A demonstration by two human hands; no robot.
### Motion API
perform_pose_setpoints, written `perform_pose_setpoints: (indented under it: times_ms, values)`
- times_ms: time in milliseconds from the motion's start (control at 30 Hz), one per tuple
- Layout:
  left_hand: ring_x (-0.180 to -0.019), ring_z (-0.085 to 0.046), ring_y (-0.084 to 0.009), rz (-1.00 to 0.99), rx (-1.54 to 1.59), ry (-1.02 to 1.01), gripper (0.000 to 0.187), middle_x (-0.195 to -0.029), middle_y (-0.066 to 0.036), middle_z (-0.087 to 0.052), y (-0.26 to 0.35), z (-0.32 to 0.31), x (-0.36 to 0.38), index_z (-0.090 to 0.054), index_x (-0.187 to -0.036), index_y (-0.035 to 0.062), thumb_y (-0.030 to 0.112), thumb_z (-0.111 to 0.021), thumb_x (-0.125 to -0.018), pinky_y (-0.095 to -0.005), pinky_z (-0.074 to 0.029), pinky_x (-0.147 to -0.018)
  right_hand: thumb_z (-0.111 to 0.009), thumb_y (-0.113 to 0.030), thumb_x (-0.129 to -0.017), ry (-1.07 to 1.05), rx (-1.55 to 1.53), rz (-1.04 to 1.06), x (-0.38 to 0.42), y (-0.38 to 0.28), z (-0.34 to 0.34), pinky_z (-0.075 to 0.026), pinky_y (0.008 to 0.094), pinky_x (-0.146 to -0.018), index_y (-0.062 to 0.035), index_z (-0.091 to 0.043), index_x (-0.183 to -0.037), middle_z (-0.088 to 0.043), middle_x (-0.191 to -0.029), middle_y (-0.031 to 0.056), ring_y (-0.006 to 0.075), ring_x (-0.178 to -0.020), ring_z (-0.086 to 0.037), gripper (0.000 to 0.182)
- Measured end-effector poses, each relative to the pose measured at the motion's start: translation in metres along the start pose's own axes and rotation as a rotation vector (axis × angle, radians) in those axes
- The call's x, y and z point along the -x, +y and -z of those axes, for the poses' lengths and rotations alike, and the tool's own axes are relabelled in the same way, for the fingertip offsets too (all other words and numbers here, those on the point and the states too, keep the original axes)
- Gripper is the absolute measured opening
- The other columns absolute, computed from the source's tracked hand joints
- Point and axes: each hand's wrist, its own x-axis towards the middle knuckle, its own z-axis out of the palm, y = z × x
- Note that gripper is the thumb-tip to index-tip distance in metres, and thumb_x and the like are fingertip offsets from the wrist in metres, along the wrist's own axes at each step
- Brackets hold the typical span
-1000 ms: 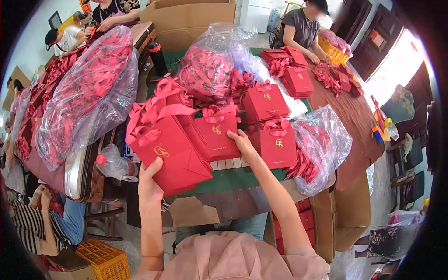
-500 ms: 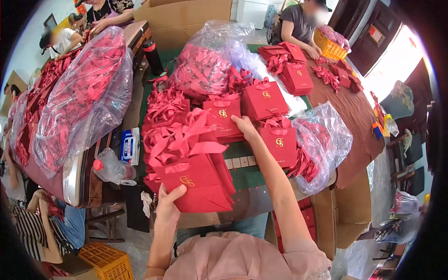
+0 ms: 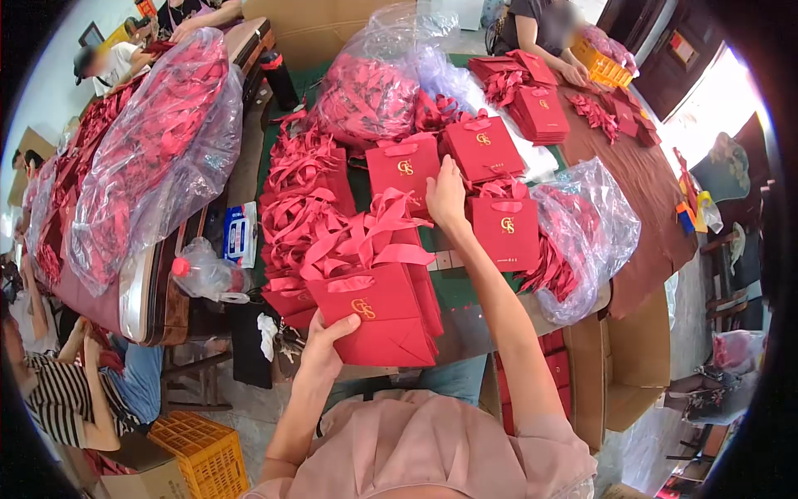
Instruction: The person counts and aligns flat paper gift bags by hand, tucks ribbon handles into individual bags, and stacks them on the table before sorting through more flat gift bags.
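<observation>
Red paper bags with gold lettering stand bunched at the near edge of the green tabletop, ribbon handles spilling over them. The left hand holds their lower left side, thumb laid on the front face; its other fingers go behind the bags and cannot be seen. This bunch has come rightward and closer to the near edge within the last second, so it now sits squarely before the person's body.

Beyond it, ribboned bags crowd toward the left edge. A right-hand stack sits toward the right edge, against a clear plastic bag.

Farther in, the right hand has shifted from the face of the middle stack to its right side. Its fingers are straight and nearly together, with no pinch visible; whether they touch the paper is hard to tell. That stack has gone back from the near edge, leaving it behind the held bunch.

Toward the far edge are a back stack, a big plastic sack and a black flask. Another person's hands are too small to read, and that person's head is blurred.
</observation>
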Motion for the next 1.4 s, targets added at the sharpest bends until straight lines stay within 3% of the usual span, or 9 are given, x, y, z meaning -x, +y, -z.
perform_pose_setpoints:
  times_ms: [167, 267, 333, 433, 633, 900, 1033, 1200, 1400]
  values:
    - [-0.108, -0.065, -0.0217, 0.008, -0.015, 0.02, 0.054, -0.117, -0.009, -0.067, -0.004, -0.005, -0.002, -0.056, -0.127, 0.0018, 0.005, -0.077, -0.078, -0.0383, -0.05, -0.098, -0.06, -0.009, -0.097, -0.039, -0.596, -0.054, 0.06, -0.034, 0.09, -0.047, 0.0256, -0.094, 0.0027, -0.053, -0.134, -0.063, -0.126, 0.0147, 0.0154, -0.11, -0.061, 0.04]
    - [-0.104, -0.065, -0.0184, 0.006, 0.02, -0.035, 0.052, -0.115, -0.007, -0.068, -0.011, -0.009, -0.004, -0.058, -0.124, 0.0035, 0.004, -0.079, -0.077, -0.0351, -0.05, -0.097, -0.058, -0.016, -0.099, -0.279, -1.037, -0.245, 0.128, -0.04, 0.145, -0.046, 0.0334, -0.103, 0.0019, -0.05, -0.139, -0.059, -0.132, 0.0114, 0.0193, -0.121, -0.057, 0.043]
    - [-0.104, -0.065, -0.0167, 0.005, 0.024, -0.049, 0.051, -0.114, -0.005, -0.069, -0.022, -0.012, -0.006, -0.059, -0.123, 0.0059, 0.002, -0.081, -0.076, -0.0344, -0.051, -0.095, -0.075, -0.05, -0.083, -0.396, -1.203, -0.303, 0.175, -0.033, 0.162, -0.042, 0.0403, -0.108, 0.0011, -0.036, -0.148, -0.052, -0.141, 0.0137, 0.0245, -0.132, -0.05, 0.092]
    - [-0.104, -0.065, -0.0147, 0.015, 0.006, -0.084, 0.051, -0.113, -0.003, -0.068, -0.046, -0.018, -0.008, -0.06, -0.119, 0.0078, 0.001, -0.083, -0.074, -0.0323, -0.051, -0.094, -0.089, -0.038, -0.072, -0.386, -1.379, -0.427, 0.21, -0.053, 0.177, -0.04, 0.0398, -0.109, 0.0035, -0.028, -0.15, -0.049, -0.142, 0.0159, 0.0244, -0.131, -0.049, 0.107]
    - [-0.105, -0.063, -0.0135, 0.055, -0.035, -0.13, 0.053, -0.115, -0.003, -0.067, -0.115, -0.012, -0.006, -0.059, -0.123, 0.007, 0.004, -0.084, -0.076, -0.032, -0.051, -0.094, -0.071, 0.005, -0.083, -0.271, -1.141, -0.616, 0.233, -0.036, 0.17, -0.049, 0.0306, -0.097, 0.0011, -0.041, -0.14, -0.058, -0.127, 0.0118, 0.0189, -0.113, -0.06, 0.065]
    - [-0.107, -0.06, -0.0188, 0.178, -0.189, 0.062, 0.065, -0.12, -0.01, -0.058, -0.127, 0.036, 0.023, -0.043, -0.135, 0.0065, 0.004, -0.08, -0.082, -0.0349, -0.052, -0.094, -0.075, 0.003, -0.077, -0.347, -0.519, 0.029, 0.223, -0.056, 0.172, -0.055, 0.0313, -0.087, 0.0011, -0.061, -0.124, -0.07, -0.111, 0.0158, 0.0213, -0.1, -0.07, 0.049]
    - [-0.098, -0.057, -0.016, 0.006, -0.261, 0.206, 0.06, -0.108, -0.006, -0.054, -0.127, 0.059, 0.034, -0.043, -0.126, 0.0061, 0.011, -0.082, -0.081, -0.0325, -0.05, -0.087, -0.076, 0.001, -0.076, -0.399, -0.492, 0.031, 0.224, -0.062, 0.169, -0.056, 0.0327, -0.086, -0.001, -0.063, -0.125, -0.07, -0.114, 0.0167, 0.024, -0.099, -0.071, 0.05]
    - [-0.123, -0.046, -0.0263, -0.699, -0.836, 0.092, 0.105, -0.136, -0.016, -0.039, -0.094, 0.042, 0.031, -0.029, -0.142, -0.0011, 0.027, -0.093, -0.064, -0.0383, -0.039, -0.104, -0.079, 0.001, -0.072, -0.42, -0.428, 0.094, 0.225, -0.067, 0.177, -0.056, 0.0327, -0.086, -0.0049, -0.065, -0.125, -0.07, -0.113, 0.0158, 0.0256, -0.098, -0.071, 0.054]
    - [-0.128, -0.045, -0.0245, -0.65, -0.491, 0.019, 0.1, -0.14, -0.016, -0.041, -0.09, 0.001, 0.008, -0.028, -0.145, -0.0014, 0.018, -0.089, -0.069, -0.038, -0.037, -0.109, -0.084, -0.002, -0.069, -0.381, -0.51, 0.002, 0.241, -0.057, 0.171, -0.057, 0.0331, -0.086, -0.0037, -0.064, -0.124, -0.07, -0.114, 0.0143, 0.0245, -0.099, -0.07, 0.058]
